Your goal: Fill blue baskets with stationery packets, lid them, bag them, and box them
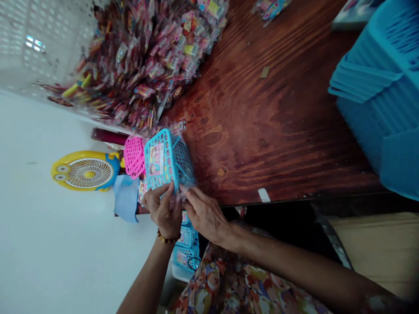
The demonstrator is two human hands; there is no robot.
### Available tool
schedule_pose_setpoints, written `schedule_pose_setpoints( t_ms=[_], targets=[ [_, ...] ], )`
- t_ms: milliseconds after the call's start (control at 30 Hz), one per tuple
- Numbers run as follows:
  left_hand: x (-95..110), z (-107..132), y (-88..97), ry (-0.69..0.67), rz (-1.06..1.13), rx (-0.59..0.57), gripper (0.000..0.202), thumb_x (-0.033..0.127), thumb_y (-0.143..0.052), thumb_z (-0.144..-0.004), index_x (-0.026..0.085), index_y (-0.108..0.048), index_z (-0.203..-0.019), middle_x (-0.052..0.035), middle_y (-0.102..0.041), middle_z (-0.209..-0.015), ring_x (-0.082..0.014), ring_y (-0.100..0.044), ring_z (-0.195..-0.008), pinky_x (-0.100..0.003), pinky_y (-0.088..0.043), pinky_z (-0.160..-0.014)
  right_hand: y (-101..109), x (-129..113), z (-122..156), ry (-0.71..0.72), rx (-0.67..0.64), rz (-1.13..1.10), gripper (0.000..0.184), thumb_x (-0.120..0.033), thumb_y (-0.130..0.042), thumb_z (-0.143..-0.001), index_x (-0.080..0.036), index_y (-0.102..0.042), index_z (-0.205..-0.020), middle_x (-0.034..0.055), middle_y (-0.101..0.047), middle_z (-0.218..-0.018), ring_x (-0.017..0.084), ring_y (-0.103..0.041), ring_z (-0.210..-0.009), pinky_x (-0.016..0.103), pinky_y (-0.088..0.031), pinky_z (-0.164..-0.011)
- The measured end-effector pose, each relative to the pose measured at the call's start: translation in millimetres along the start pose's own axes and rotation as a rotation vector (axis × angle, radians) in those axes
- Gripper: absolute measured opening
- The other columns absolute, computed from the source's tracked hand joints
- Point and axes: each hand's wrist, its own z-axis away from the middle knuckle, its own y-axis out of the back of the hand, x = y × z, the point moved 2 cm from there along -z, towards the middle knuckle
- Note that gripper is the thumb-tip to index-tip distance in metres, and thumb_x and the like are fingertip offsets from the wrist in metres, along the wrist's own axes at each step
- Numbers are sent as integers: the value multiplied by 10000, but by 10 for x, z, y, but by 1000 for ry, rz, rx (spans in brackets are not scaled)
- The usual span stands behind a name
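A small blue plastic basket [168, 159] with a cartoon sticker card inside rests at the table's near edge. My left hand [164, 211] grips its near end, fingers curled on the rim. My right hand [204, 213] pinches a thin clear plastic wrap [185, 189] against the same end of the basket. A beaded bracelet sits on my left wrist.
A pink basket [134, 157] stands beside the blue one. A large heap of small packaged toys [147, 56] fills the table's far left. Stacked blue baskets [379, 91] stand at the right. More filled blue baskets [186, 248] lie below the wooden table [268, 122]. A yellow fan [85, 171] stands left.
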Motion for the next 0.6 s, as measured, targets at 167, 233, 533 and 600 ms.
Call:
schedule_pose_setpoints(
  t_ms=[167,233,533,600],
  targets=[
    [96,42,-68,63,6,89,323,271,-666,-845,220,-684,-1164,-75,-688,-1028,-206,-609,-945,-454,-364,-1015,11,0,6,11,0,-53,464,-175,-376,-956,-208,-421,-1416,76,-588,-1274,202,-588,-1103,328,-492,-958],
    [117,50,-90,78,6,116,315,280,-677,-836,218,-694,-1144,-72,-691,-1019,-207,-613,-939,-455,-369,-1016,15,14,-6,34,7,-82,481,-138,-384,-933,-211,-438,-1405,74,-593,-1263,194,-593,-1090,322,-487,-970],
    [111,76,-147,109,83,178,287,267,-675,-834,212,-692,-1115,-62,-680,-995,-203,-629,-932,-448,-445,-959,27,28,-38,71,20,-52,448,-121,-398,-907,-155,-522,-1336,106,-636,-1150,213,-617,-1026,347,-503,-945],
    [86,91,-169,104,118,178,300,245,-678,-827,211,-685,-1124,-60,-671,-992,-204,-627,-952,-458,-452,-974,22,29,-43,52,40,-92,437,-134,-394,-919,-151,-535,-1333,109,-643,-1168,210,-618,-1058,338,-495,-960]
  ],
)
